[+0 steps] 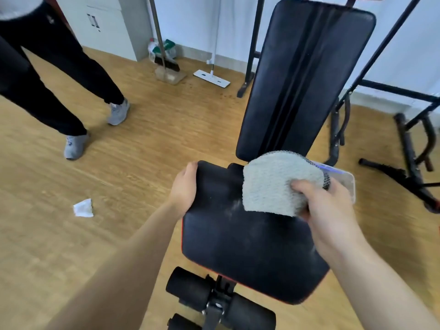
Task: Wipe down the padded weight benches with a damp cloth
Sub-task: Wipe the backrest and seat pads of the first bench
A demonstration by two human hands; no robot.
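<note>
Gripped in the right hand (333, 210), fingers curled into its near edge, one grey cloth (273, 184) is held at the far right of the seat pad (250, 246), whose far left edge is clasped by the left hand (184, 186); pale dusty smears are seen beside the cloth, so the wiping is judged barely begun, with the raised backrest pad (307, 79) left to do. One bench (216, 306) with two pads, one flat mop (211, 78) and one crumpled paper scrap (83, 207) are counted.

Left hand (184, 186), right hand (331, 210), forearms (133, 253) bare
</note>
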